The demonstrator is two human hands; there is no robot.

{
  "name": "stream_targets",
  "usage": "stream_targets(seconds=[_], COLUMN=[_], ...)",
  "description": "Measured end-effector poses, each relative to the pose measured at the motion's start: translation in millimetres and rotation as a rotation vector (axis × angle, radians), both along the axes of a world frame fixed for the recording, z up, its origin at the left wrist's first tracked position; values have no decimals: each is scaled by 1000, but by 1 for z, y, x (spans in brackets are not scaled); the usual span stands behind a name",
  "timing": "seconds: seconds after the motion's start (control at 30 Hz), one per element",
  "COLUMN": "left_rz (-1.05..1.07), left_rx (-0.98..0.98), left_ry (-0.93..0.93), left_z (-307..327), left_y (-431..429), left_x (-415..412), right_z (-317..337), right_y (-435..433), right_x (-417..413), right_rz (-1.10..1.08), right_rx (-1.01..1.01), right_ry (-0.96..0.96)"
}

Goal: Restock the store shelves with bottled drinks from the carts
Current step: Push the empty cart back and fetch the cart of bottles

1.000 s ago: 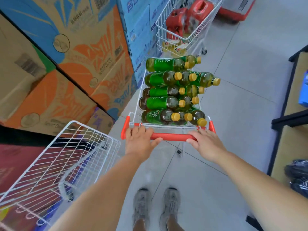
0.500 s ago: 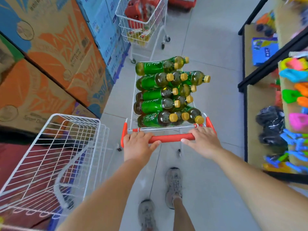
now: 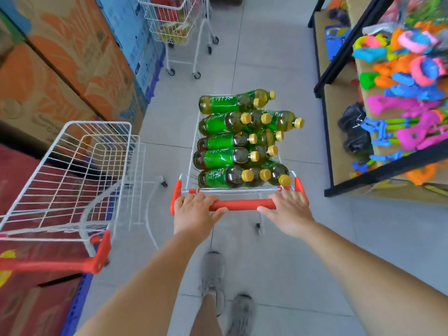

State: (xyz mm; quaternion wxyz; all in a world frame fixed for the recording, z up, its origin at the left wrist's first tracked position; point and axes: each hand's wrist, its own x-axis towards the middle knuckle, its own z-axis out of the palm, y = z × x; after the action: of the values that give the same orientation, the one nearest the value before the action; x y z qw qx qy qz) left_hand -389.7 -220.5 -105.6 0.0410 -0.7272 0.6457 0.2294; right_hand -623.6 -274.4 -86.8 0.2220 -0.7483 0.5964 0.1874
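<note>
On the red handle (image 3: 242, 204) at the near end of the cart (image 3: 191, 151) I have both hands closed: the left hand (image 3: 194, 212) wraps the left end, fingers curled over the top and thumb lying along the bar, and the right hand (image 3: 288, 212) holds the right end the same way, thumb stretched inward. Just beyond my knuckles the bottles (image 3: 223, 156) lie on their sides in the basket, green labels, yellow caps pointing right, heaped above the rim, with one near the far right poking out past the wire wall. I judge this to be the hauling stage. The load looks full, no drinks shelf shows anywhere ahead, and so all of the actual stocking of this cartload is left to do. An empty cart (image 3: 72, 166) of the same white wire stands close on my near left, and a far cart (image 3: 174, 20) up the aisle holds red and yellow goods I cannot identify. Underfoot, the floor (image 3: 266, 57) is pale grey tile, smooth and level, which should roll easily. Stacked cardboard boxes (image 3: 72, 57) in orange and blue wall off the left side. Black-framed shelving (image 3: 324, 141) on the right carries bright plastic toys (image 3: 412, 105) and some black bags (image 3: 354, 132), so I judge the passage between them as fairly tight for steering.
</note>
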Motion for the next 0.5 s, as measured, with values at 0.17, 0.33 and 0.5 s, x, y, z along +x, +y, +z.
stream_targets(seconds=[0.17, 0.33, 0.5], left_rz=[-32, -81, -153], left_rx=[12, 3, -34], left_ry=[22, -9, -43], left_z=[3, 0, -4], left_y=[86, 180, 279], left_x=[-34, -61, -83], right_z=[-2, -4, -12], right_y=[93, 197, 305], right_x=[-35, -64, -89], right_rz=[-36, -81, -124], right_rx=[-1, -10, -31], right_ry=[-22, -22, -11])
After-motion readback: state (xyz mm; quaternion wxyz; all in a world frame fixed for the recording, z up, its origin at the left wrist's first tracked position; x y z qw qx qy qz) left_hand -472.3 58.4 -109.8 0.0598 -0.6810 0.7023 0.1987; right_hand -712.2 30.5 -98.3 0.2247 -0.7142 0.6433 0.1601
